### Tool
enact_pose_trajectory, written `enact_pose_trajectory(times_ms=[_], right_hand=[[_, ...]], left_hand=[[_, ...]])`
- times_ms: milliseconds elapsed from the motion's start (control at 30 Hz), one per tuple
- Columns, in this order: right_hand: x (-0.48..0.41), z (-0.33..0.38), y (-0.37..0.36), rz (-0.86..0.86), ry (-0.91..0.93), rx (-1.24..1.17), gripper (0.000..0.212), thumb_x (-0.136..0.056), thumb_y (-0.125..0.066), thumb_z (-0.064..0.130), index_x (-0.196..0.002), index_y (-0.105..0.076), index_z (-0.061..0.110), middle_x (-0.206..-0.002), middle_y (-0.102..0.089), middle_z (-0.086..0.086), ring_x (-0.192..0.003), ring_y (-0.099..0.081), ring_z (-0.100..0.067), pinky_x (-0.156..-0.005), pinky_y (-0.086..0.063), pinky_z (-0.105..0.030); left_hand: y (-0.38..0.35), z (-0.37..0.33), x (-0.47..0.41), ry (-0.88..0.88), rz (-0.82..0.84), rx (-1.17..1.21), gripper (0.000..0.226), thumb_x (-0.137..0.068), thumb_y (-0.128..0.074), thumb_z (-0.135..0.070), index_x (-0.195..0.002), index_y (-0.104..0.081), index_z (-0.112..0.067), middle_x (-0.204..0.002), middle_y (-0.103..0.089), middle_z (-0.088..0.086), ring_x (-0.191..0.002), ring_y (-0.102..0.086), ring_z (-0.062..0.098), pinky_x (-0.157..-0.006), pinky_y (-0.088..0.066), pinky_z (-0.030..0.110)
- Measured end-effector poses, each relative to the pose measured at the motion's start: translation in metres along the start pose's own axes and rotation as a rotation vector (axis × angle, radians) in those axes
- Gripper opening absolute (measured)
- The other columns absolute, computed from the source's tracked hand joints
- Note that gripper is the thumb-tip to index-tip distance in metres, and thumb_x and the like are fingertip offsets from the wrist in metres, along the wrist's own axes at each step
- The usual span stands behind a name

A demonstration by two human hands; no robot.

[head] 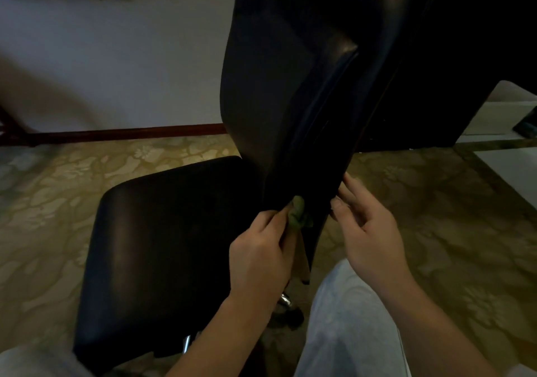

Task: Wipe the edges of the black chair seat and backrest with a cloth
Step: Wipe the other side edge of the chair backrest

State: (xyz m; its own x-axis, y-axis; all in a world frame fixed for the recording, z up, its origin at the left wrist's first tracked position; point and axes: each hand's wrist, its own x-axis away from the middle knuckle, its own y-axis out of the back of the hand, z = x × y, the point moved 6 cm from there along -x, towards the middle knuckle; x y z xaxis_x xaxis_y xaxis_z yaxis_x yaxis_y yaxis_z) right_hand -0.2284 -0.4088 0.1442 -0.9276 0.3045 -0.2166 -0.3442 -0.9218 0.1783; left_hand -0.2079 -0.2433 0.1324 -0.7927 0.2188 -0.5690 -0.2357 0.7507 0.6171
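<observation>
Across the upper left of the frame, running pale and blank: a wall (101,57), meeting a dark red skirting board (130,133) above a patterned gold carpet (52,196). Lower left of centre, lying flat and glossy: the black chair seat (162,246), with a glint of chrome frame (187,344) peeking out under its near edge. Rising from centre to the top of the frame, leaning slightly right: the black backrest (290,71), seen nearly edge-on, its narrow side edge facing the camera. Just below centre, reaching up from the bottom edge: the left hand (261,257), fingers curled tight around a bunched green cloth (297,212) and pressing it against the lower side edge of the backrest, just above where it is meeting the seat. Possibly pinching the cloth between thumb and forefinger, though too dim there for certainty. Right of centre, hovering beside the same edge: the right hand (369,237), fingers loosely spread and holding nothing, fingertips (344,190) touching the back face of the backrest near the cloth. Bottom centre, filling the gap between the forearms: a light grey trouser leg (348,327). Upper right, looming in shadow behind the backrest: a dark piece of furniture (465,57), with a strip of white floor (511,167) showing at the far right edge.
</observation>
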Motion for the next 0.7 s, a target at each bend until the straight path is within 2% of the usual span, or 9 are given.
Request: enact_pose_trajectory(times_ms=[167, 300, 433, 567, 633, 700], right_hand=[[-0.001, 0.002, 0.0, -0.007, 0.005, 0.019, 0.054, -0.098, -0.055, 0.009, -0.145, -0.045, 0.031, -0.128, -0.059, 0.026, -0.118, -0.053, 0.013, -0.093, -0.046, -0.009], [-0.003, 0.004, 0.001, -0.017, 0.015, 0.007, 0.053, -0.096, -0.059, 0.008, -0.144, -0.047, 0.027, -0.124, -0.058, 0.029, -0.116, -0.053, 0.015, -0.09, -0.044, -0.005], [-0.003, -0.001, 0.002, -0.024, 0.009, 0.023, 0.051, -0.096, -0.061, 0.01, -0.142, -0.049, 0.027, -0.119, -0.058, 0.032, -0.115, -0.052, 0.018, -0.09, -0.044, -0.004], [0.001, -0.016, -0.004, 0.01, -0.027, 0.08, 0.046, -0.097, -0.059, 0.018, -0.142, -0.051, 0.029, -0.126, -0.064, 0.021, -0.117, -0.056, 0.009, -0.099, -0.049, -0.019], [0.002, -0.025, -0.007, 0.018, -0.058, 0.104, 0.045, -0.098, -0.056, 0.022, -0.142, -0.05, 0.032, -0.126, -0.065, 0.019, -0.117, -0.058, 0.005, -0.1, -0.052, -0.029], [0.003, -0.03, -0.008, 0.022, -0.077, 0.117, 0.044, -0.099, -0.054, 0.023, -0.142, -0.05, 0.034, -0.125, -0.065, 0.018, -0.117, -0.059, 0.004, -0.099, -0.052, -0.032]], left_hand=[[0.0, -0.02, -0.022, -0.046, -0.037, 0.033, 0.034, -0.096, -0.051, -0.031, -0.116, -0.071, -0.013, -0.103, -0.07, 0.0, -0.077, -0.067, 0.009, -0.064, -0.058, 0.022], [-0.018, -0.012, -0.017, -0.007, 0.081, -0.049, 0.037, -0.094, -0.045, -0.033, -0.111, -0.073, -0.016, -0.105, -0.07, 0.0, -0.072, -0.069, 0.016, -0.06, -0.06, 0.032], [-0.027, 0.006, 0.003, 0.064, 0.17, -0.087, 0.038, -0.093, -0.043, -0.036, -0.108, -0.075, -0.021, -0.101, -0.07, -0.003, -0.068, -0.068, 0.014, -0.057, -0.059, 0.032], [-0.012, 0.007, 0.006, 0.102, 0.105, -0.019, 0.03, -0.096, -0.053, -0.028, -0.118, -0.071, -0.019, -0.109, -0.07, -0.001, -0.08, -0.07, 0.012, -0.067, -0.061, 0.029], [-0.006, 0.001, -0.002, 0.071, 0.058, 0.009, 0.031, -0.094, -0.056, -0.028, -0.119, -0.07, -0.017, -0.107, -0.071, 0.0, -0.082, -0.069, 0.011, -0.068, -0.06, 0.026], [-0.004, -0.005, -0.009, 0.034, 0.025, 0.034, 0.031, -0.094, -0.057, -0.028, -0.119, -0.071, -0.016, -0.106, -0.072, -0.001, -0.085, -0.07, 0.01, -0.072, -0.06, 0.024]])
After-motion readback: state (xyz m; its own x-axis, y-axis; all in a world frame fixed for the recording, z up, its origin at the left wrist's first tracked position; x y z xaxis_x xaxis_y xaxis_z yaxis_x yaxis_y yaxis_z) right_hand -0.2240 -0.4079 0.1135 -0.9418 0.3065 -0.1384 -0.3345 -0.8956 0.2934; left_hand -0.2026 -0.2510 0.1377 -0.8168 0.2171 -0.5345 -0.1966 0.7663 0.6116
